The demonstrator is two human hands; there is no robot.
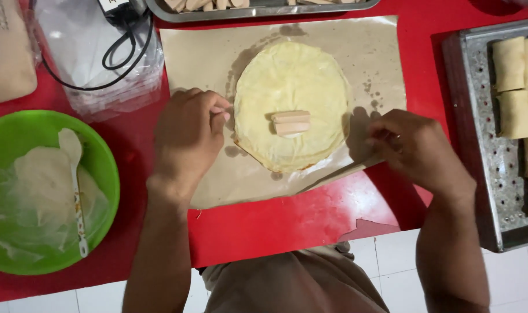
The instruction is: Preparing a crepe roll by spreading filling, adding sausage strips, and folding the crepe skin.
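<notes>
A round stack of thin pale yellow wrappers (293,81) lies on a sheet of brown paper (379,52) on the red table. Two short pale filling sticks (291,123) rest side by side on the lower middle of the top wrapper. My left hand (185,136) is at the stack's left edge, fingertips curled and touching the rim. My right hand (411,145) sits at the right edge, fingers bent on the paper beside the wrappers. Neither hand holds anything.
A green bowl (104,150) with white paste and a spoon (75,185) sits at the left. A metal tray (478,174) of rolled wrappers (516,87) stands at the right. Another tray (258,10) is at the back, beside clear plastic bags (101,87) and a black cable.
</notes>
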